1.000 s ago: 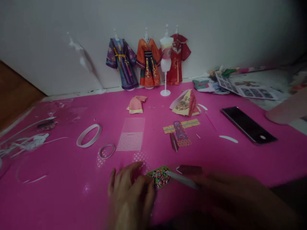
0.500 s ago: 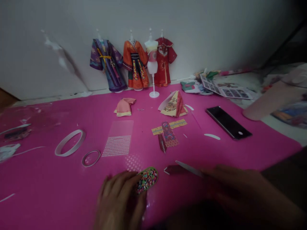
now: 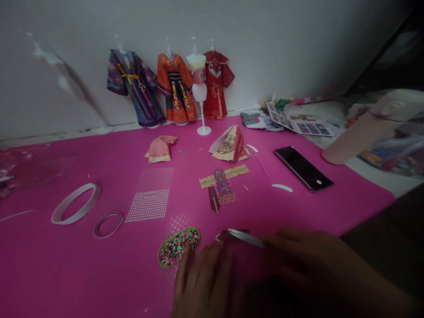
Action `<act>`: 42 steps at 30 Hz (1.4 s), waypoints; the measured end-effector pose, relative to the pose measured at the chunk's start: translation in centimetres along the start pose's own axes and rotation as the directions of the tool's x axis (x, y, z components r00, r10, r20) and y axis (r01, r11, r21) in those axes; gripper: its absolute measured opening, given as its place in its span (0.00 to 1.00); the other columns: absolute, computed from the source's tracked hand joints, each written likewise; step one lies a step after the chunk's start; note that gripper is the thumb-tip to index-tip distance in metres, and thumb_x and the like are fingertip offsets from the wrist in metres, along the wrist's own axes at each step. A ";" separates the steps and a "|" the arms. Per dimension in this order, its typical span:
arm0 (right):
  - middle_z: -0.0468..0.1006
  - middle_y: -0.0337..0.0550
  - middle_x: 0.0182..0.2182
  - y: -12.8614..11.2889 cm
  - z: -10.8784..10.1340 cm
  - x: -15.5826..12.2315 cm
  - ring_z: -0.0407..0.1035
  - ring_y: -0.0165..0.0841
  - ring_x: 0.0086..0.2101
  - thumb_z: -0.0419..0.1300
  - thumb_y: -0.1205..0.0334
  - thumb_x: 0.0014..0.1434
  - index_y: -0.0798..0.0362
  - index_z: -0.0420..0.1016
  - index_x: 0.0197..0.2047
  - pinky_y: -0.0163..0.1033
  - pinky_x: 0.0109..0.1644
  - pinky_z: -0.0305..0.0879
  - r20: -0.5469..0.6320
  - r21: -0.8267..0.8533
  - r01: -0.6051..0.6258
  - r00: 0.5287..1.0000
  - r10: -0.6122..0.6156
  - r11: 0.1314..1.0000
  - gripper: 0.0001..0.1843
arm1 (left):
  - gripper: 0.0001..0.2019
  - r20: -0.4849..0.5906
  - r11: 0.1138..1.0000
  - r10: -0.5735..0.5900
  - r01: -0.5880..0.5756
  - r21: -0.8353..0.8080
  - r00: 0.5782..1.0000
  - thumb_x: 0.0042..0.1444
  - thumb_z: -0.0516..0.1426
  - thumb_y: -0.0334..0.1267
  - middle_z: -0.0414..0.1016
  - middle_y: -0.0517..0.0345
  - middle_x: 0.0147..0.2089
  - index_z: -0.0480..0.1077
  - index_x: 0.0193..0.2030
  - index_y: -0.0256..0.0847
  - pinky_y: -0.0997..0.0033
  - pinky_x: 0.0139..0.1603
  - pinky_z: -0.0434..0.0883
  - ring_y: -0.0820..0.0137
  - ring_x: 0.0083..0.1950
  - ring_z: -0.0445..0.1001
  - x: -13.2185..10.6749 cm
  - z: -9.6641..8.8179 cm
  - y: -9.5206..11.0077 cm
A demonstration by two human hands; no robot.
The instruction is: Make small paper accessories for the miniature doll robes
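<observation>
A small oval tray (image 3: 162, 257) with a green rim, full of multicoloured beads, lies on the pink mat (image 3: 82, 274). My left hand (image 3: 202, 276) is blurred at its lower right side, its fingers stretched out and one fingertip over the beads. In my right hand (image 3: 298, 254) is a silver pointed tool (image 3: 247, 237); its handle is hidden by the fingers. The tool's tip lies over a dark red fabric piece (image 3: 225, 235) with white beads at its left end. A second dark red piece (image 3: 213, 200), with a row of white beads, lies further back beside a patterned strip (image 3: 225, 187).
Doll dresses on stands, such as an orange robe (image 3: 175, 88), line the wall. On the mat are a sheet of pearl dots (image 3: 149, 205), a white tape ring (image 3: 77, 205), a smaller ring (image 3: 108, 225) and a phone (image 3: 303, 168). A pale pink cylinder (image 3: 354, 137) stands at right.
My left hand has moved right, off the bead tray's left end, uncovering most of it. The camera view has turned slightly right. My right hand keeps the silver tool over the red piece.
</observation>
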State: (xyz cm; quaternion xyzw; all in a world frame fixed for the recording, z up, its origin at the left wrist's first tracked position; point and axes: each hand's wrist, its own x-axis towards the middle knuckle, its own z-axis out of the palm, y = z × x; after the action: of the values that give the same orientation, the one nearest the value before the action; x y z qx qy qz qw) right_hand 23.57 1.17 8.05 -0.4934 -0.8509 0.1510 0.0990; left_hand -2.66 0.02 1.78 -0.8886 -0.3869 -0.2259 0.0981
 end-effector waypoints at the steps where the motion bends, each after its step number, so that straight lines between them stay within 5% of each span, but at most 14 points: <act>1: 0.81 0.37 0.38 -0.1 0.0 0.2 0.76 0.31 0.29 0.57 0.71 0.56 0.45 0.75 0.47 0.33 0.30 0.72 0.023 0.013 0.005 1.000 -0.005 1.000 0.18 | 0.20 0.007 1.000 0.013 -0.012 -0.009 1.000 0.58 0.57 0.35 0.79 0.53 0.54 0.69 0.58 0.39 0.55 0.71 0.51 0.62 0.55 0.74 0.2 0.3 0.2; 8: 0.81 0.43 0.39 -0.2 0.3 1.2 0.75 0.35 0.27 0.56 0.72 0.56 0.49 0.77 0.45 0.39 0.31 0.72 0.114 -0.001 0.021 0.993 -0.020 1.000 0.16 | 0.22 0.060 0.995 0.092 -0.089 -0.043 0.994 0.57 0.58 0.36 0.77 0.50 0.58 0.68 0.59 0.36 0.49 0.69 0.60 0.59 0.59 0.73 0.2 0.9 0.0; 17: 0.82 0.45 0.40 0.0 0.7 1.5 0.72 0.33 0.23 0.54 0.74 0.52 0.51 0.78 0.43 0.37 0.23 0.67 0.064 -0.084 0.121 0.991 -0.116 0.989 0.18 | 0.21 0.070 0.996 0.073 -0.069 -0.058 0.995 0.59 0.58 0.38 0.77 0.51 0.57 0.69 0.59 0.38 0.49 0.74 0.31 0.60 0.60 0.72 0.0 1.4 -0.1; 26: 0.82 0.47 0.40 -0.1 0.6 1.7 0.74 0.37 0.23 0.54 0.74 0.53 0.53 0.78 0.47 0.41 0.21 0.66 0.091 -0.105 0.124 0.989 -0.115 0.987 0.20 | 0.19 0.069 0.995 0.036 -0.030 -0.095 0.997 0.59 0.58 0.37 0.77 0.50 0.57 0.70 0.57 0.39 0.50 0.74 0.31 0.60 0.59 0.73 0.2 1.2 0.4; 30: 0.83 0.45 0.37 -0.2 0.5 2.0 0.74 0.36 0.23 0.53 0.75 0.52 0.52 0.78 0.44 0.39 0.21 0.65 0.097 -0.120 0.148 0.986 -0.137 0.982 0.19 | 0.15 0.027 0.986 -0.103 0.105 -0.131 0.994 0.61 0.55 0.34 0.79 0.50 0.53 0.71 0.55 0.40 0.46 0.74 0.39 0.60 0.57 0.75 0.1 1.5 1.2; 33: 0.83 0.44 0.36 -0.3 0.4 2.0 0.74 0.35 0.23 0.54 0.75 0.51 0.52 0.77 0.43 0.38 0.22 0.66 0.092 -0.121 0.148 0.986 -0.137 0.982 0.18 | 0.16 0.019 0.989 -0.063 0.064 -0.132 0.998 0.60 0.57 0.36 0.79 0.50 0.53 0.71 0.55 0.40 0.46 0.73 0.44 0.60 0.57 0.75 0.2 1.4 1.0; 37: 0.83 0.43 0.36 -0.4 0.4 1.8 0.75 0.36 0.24 0.55 0.76 0.52 0.51 0.77 0.45 0.39 0.23 0.67 0.068 -0.110 0.131 0.990 -0.124 0.985 0.20 | 0.19 0.048 0.995 0.026 -0.021 -0.097 0.999 0.58 0.59 0.37 0.77 0.51 0.56 0.70 0.57 0.39 0.51 0.74 0.34 0.61 0.58 0.74 0.2 1.2 0.4; 42: 0.83 0.44 0.36 -0.4 0.6 1.9 0.73 0.35 0.21 0.52 0.75 0.52 0.51 0.77 0.42 0.39 0.21 0.65 0.014 -0.099 0.144 0.990 -0.143 0.985 0.19 | 0.19 0.089 0.996 -0.003 0.011 -0.092 0.996 0.60 0.56 0.36 0.76 0.49 0.57 0.69 0.58 0.38 0.48 0.74 0.30 0.59 0.59 0.72 0.1 1.2 0.4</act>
State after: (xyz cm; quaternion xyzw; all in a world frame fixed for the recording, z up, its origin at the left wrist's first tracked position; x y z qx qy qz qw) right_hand 22.17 2.51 7.62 -0.4345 -0.8910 0.1027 0.0821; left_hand -1.88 0.28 0.78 -0.9000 -0.3832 -0.2042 0.0385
